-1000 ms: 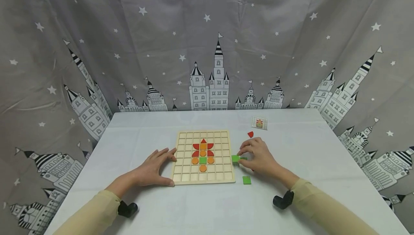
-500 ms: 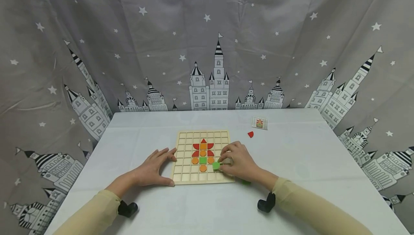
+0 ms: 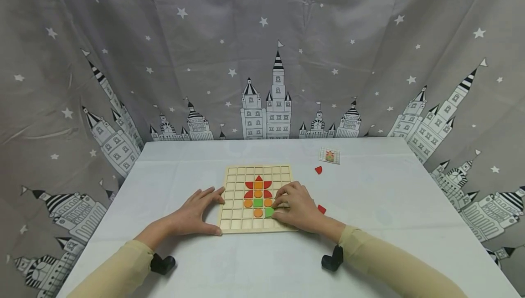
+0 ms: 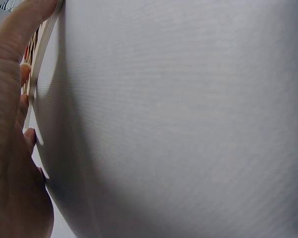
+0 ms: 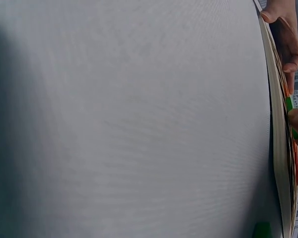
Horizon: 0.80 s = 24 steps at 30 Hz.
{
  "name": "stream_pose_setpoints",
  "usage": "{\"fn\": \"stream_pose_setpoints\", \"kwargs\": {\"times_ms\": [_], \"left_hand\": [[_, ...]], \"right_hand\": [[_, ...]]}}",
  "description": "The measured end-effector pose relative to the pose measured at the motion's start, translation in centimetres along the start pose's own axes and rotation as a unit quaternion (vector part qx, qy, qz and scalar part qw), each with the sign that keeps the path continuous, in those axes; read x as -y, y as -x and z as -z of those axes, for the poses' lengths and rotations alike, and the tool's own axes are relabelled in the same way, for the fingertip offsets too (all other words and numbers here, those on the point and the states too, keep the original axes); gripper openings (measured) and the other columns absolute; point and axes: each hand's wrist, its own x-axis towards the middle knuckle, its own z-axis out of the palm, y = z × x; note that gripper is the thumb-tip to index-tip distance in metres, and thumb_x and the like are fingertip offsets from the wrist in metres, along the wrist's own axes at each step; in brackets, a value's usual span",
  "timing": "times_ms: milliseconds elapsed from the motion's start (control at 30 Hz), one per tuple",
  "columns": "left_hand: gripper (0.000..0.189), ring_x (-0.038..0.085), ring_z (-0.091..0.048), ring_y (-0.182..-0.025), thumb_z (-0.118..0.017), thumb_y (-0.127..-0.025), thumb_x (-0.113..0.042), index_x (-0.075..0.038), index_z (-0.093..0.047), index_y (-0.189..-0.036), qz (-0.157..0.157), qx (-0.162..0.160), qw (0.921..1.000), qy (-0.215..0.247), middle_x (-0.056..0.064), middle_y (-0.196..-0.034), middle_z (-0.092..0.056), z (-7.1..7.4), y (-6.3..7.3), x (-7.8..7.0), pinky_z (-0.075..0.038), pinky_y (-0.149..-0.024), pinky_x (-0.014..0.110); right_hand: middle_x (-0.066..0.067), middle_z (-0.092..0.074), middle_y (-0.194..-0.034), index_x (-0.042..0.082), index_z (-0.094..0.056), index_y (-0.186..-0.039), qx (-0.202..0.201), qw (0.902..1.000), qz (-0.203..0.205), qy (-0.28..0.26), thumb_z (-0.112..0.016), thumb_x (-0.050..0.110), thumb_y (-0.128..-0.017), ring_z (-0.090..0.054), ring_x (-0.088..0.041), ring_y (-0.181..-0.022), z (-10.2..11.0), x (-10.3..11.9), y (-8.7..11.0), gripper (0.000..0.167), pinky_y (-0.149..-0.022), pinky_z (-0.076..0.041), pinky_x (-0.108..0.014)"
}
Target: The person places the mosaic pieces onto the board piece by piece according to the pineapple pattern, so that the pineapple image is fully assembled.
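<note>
A wooden grid board [image 3: 231, 230] lies on the white table, with orange discs, an orange square, red shapes and a green square [image 3: 258, 202] set in its cells. My right hand [image 3: 298, 208] is over the board's right side, pinching another green square tile [image 3: 269, 213] between thumb and fingertips. This tile is at the cell to the right of the lowest orange disc [image 3: 258, 213]; whether it lies flat there I cannot tell. My left hand [image 3: 192, 214] rests at the board's left edge, thumb and fingers spread and touching it. In the left wrist view the thumb [image 4: 20, 27] meets that edge.
A small picture card [image 3: 330, 156] lies at the back right, with a red piece [image 3: 318, 170] in front of it. A second red piece [image 3: 321, 209] is beside my right wrist. A green piece [image 5: 262, 230] shows low in the right wrist view.
My right hand has carried a green tile from the table at the board's right side leftward onto the board, then lowered it by the bottom orange disc. My left hand has stayed put.
</note>
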Motion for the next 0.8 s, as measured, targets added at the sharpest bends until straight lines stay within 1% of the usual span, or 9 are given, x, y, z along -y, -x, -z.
{"fn": "stream_pose_setpoints", "kwargs": {"times_ms": [200,533,667,800], "left_hand": [[0.081,0.039,-0.017,-0.154,-0.081,-0.068,-0.073,-0.028,-0.052,-0.129,0.002,0.000,1.0000,0.000,0.004,-0.168,-0.027,-0.05,-0.05,0.02,-0.004,-0.124,0.061],[0.081,0.040,-0.017,-0.154,-0.081,-0.068,-0.073,-0.027,-0.052,-0.129,-0.004,-0.001,1.0000,0.000,0.005,-0.168,-0.027,-0.04,-0.05,0.09,-0.003,-0.124,0.061],[0.081,0.040,-0.017,-0.154,-0.081,-0.068,-0.073,-0.027,-0.052,-0.128,-0.006,-0.001,1.0000,0.001,0.005,-0.167,-0.028,-0.03,-0.07,0.14,-0.004,-0.124,0.061],[0.080,0.040,-0.018,-0.153,-0.081,-0.068,-0.073,-0.028,-0.052,-0.128,-0.007,-0.002,1.0000,0.002,0.004,-0.167,-0.028,-0.12,-0.09,0.21,-0.004,-0.124,0.061]], "right_hand": [[0.011,-0.062,-0.107,0.025,-0.082,-0.094,0.001,1.0000,-0.005,0.003,-0.085,0.036,-0.082,-0.046,-0.014,-0.111,-0.28,-0.18,0.01,0.016,-0.096,-0.042,-0.040],[0.010,-0.062,-0.103,0.023,-0.083,-0.093,-0.015,0.9997,0.020,0.005,-0.087,0.033,-0.081,-0.046,-0.015,-0.107,-0.40,-0.27,0.03,0.017,-0.092,-0.042,-0.040],[0.011,-0.061,-0.100,0.024,-0.084,-0.093,-0.010,0.9997,0.022,0.010,-0.087,0.035,-0.081,-0.046,-0.013,-0.106,-0.33,-0.32,0.05,0.016,-0.091,-0.043,-0.038],[0.011,-0.062,-0.100,0.025,-0.084,-0.094,-0.008,0.9996,0.024,0.011,-0.087,0.035,-0.082,-0.047,-0.014,-0.106,-0.03,-0.43,0.07,0.016,-0.091,-0.043,-0.038]]}}
